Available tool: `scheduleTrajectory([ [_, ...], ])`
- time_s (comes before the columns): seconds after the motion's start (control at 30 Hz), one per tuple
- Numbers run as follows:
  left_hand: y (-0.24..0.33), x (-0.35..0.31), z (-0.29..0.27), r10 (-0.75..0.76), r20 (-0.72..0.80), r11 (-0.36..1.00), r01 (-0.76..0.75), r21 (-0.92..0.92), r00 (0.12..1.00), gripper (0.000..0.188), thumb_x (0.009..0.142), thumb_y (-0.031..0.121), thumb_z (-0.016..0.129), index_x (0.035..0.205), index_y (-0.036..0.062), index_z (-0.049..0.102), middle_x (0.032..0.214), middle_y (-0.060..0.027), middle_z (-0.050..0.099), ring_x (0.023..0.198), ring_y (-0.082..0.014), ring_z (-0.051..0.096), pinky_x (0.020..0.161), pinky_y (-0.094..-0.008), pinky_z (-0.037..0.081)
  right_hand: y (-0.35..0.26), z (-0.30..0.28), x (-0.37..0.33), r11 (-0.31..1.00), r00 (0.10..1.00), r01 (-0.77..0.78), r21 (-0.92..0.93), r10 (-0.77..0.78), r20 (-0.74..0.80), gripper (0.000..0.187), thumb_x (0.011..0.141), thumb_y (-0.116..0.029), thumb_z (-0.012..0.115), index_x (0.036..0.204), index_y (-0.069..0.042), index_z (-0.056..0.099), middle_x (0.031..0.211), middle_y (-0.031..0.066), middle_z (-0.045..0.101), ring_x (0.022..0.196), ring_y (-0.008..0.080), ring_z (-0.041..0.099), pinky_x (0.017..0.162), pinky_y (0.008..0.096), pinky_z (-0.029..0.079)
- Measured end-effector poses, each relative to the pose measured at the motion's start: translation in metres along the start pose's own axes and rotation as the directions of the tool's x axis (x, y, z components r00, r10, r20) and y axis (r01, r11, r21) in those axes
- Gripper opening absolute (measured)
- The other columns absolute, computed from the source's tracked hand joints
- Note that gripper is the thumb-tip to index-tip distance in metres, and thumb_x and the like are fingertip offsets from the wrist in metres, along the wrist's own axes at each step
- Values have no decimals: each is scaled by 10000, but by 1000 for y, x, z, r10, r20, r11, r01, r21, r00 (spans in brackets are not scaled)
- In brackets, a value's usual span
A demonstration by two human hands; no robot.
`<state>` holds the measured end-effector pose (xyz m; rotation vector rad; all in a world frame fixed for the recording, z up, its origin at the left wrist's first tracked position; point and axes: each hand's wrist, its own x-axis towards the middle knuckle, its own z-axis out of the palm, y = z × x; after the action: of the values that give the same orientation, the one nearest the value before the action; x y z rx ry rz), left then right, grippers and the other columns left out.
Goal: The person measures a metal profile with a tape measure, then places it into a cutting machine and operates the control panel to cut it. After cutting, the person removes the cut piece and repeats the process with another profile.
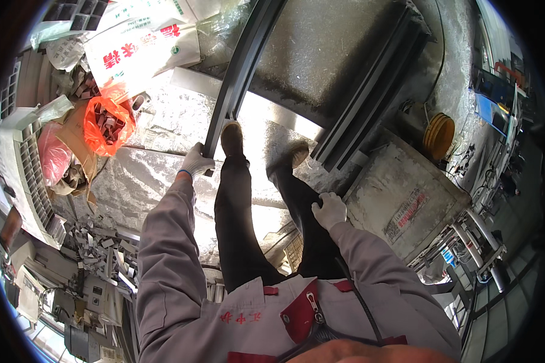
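Because only the left hand [197, 161] grips the dark metal profile [236, 75], at its near end beside the left shoe [231, 139], the profile could pivot or slip onto it; the right hand [330, 211], loosely spread at the knee [303, 202], adds no support.

Sunlit floor [145, 181], dark metal bars [378, 91], scattered grey offcuts [106, 243], orange bag [95, 140]
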<state>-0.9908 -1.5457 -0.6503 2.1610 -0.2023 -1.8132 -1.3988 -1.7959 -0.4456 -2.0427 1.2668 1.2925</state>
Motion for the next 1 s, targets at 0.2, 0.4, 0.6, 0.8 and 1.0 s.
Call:
scheduleTrajectory([
  [0.2,85,-161,15,137,167,904,-54,-425,976,683,823,98,825,1386,-54,470,1046,-176,718,879,-238,760,690,-386,641,-61,-38,-39,953,985,153,261,-128,-112,547,986,-409,817,1421,-91,725,1341,145,739,1294,326,703,1101,456,573],
  [0.4,198,-272,22,194,110,967,-171,-190,975,819,882,270,868,1468,-85,418,1156,-258,767,1067,-373,795,947,-438,625,-172,-165,-10,154,988,31,988,-155,-7,874,911,-419,896,1639,-73,557,1478,211,718,1322,314,708,1128,449,560],
  [0.6,278,-330,24,154,22,988,-153,-30,988,822,842,287,855,1421,-146,466,1212,-325,773,1184,-441,788,998,-462,616,-228,-285,36,262,994,79,962,49,-95,751,858,-253,897,1494,-3,584,1154,146,733,978,284,736,858,440,611],
  [0.8,273,-344,14,88,-76,996,-89,2,993,711,841,270,824,1384,-76,522,1183,-350,777,1145,-478,787,987,-512,619,-240,-315,59,77,990,118,990,-82,-111,507,812,-118,849,1280,-16,682,1036,118,712,883,272,711,770,436,609],
  [1.0,190,-396,21,-40,-99,996,47,75,994,785,794,254,850,1478,17,548,1302,-288,764,1231,-435,765,1039,-509,612,-259,-223,7,-131,984,144,981,-87,-156,690,808,-9,828,1457,-38,594,1144,122,724,985,286,737,812,459,633],
])
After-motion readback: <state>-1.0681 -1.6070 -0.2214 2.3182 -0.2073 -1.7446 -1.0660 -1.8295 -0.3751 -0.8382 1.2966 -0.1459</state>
